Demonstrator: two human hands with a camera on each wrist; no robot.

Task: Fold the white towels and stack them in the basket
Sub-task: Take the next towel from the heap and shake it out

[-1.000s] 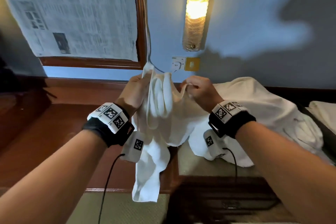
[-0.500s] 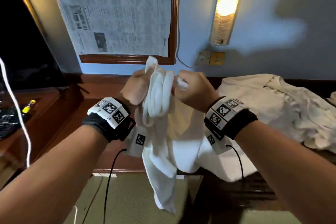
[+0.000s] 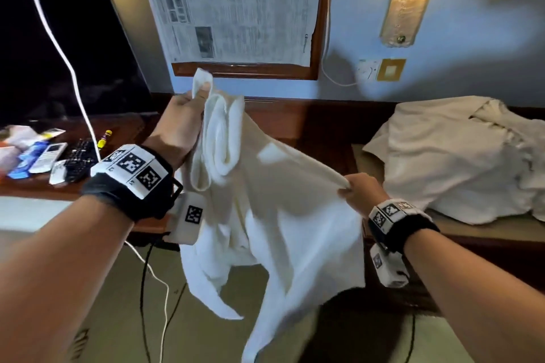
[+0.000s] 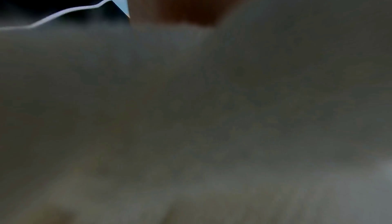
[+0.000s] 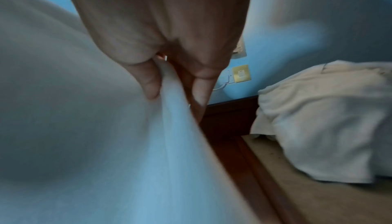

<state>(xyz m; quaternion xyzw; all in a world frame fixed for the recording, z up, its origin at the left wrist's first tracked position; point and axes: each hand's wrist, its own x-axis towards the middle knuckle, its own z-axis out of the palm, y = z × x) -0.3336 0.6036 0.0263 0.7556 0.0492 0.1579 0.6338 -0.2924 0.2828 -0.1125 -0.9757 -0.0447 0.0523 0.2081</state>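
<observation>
**Bunched towel at risk of slipping or folding crooked**

A soft white terry towel [image 3: 274,215] is held in the air, bunched in the left hand [image 3: 180,124] and pinched at its edge by the right hand [image 3: 358,190]. If unevenly spread, a skewed fold is likely; the hanging tail could sweep the floor. No basket is seen.

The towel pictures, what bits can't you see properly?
- Left wrist view: the white towel fills the picture, blurred, hiding the left hand fingers.
- Head view: the towel's lower end is blurred and cut off by the bottom edge.
- No basket shows in any view.
- Head view: the print on the framed newspaper is too small and blurred to read.
- Right wrist view: the right hand pinches the towel, but the cloth is motion-blurred.
</observation>
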